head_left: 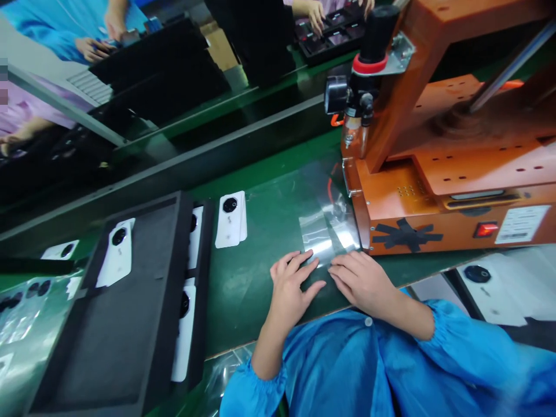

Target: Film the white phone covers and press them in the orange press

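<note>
My left hand (292,288) rests over the green mat (254,289) with its fingers spread. Beside it, my right hand (364,279) lies low on the mat, fingers stretched out towards the left one. A bright patch on the clear plastic sheet (317,229) lies just beyond my fingertips; I cannot tell whether a thin film is there or only glare. Neither hand shows anything held. To the left of my hands, a small stack of white phone back covers (229,223), the top one with a round black camera area, lies on the mat.
At right stands an orange press (408,214) with a gauge (336,94) and red switch (485,230). Black foam trays (117,341) at left hold more white covers (119,249). Another cover (490,289) lies right of my sleeve. Co-workers' hands (98,49) show across the bench.
</note>
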A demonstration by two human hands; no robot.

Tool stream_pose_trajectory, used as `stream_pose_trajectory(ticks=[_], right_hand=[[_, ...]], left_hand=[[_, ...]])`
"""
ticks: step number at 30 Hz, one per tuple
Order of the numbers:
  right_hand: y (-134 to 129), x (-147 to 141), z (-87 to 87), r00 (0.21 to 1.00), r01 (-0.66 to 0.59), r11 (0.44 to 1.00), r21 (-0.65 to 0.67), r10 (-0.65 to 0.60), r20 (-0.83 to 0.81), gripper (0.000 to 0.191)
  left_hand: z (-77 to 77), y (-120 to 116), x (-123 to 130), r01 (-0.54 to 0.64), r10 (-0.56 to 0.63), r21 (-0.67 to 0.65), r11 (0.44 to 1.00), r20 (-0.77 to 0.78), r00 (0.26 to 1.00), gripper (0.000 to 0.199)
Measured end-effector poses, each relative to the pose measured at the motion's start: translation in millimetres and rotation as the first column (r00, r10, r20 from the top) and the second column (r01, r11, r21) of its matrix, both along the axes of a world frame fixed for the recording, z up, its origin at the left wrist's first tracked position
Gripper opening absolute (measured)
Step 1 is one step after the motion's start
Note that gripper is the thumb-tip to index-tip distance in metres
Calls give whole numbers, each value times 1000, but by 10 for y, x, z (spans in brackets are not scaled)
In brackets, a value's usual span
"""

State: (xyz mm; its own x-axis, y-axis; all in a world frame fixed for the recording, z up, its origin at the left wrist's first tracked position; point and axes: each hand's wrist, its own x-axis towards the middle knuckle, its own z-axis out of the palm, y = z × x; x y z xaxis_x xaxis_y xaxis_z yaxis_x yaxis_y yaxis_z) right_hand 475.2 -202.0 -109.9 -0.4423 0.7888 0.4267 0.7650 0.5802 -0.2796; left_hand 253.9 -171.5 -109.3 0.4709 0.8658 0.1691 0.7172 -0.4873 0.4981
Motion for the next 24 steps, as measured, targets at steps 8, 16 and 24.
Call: stream_pose_trajectory(ticks=[8,16,24], right_hand=[[172,-167,121,997,8,1000,21,-10,74,23],[131,-163,193,981,-56,981,183,21,191,22],[-156,-12,275,993,-82,993,81,75,86,18]], left_hand=[[-89,11,2,-49,44,56,997,84,996,22],[-80,12,13,-53,48,53,997,96,994,21],[236,-58,21,82,-95,-136,987,-90,991,67]])
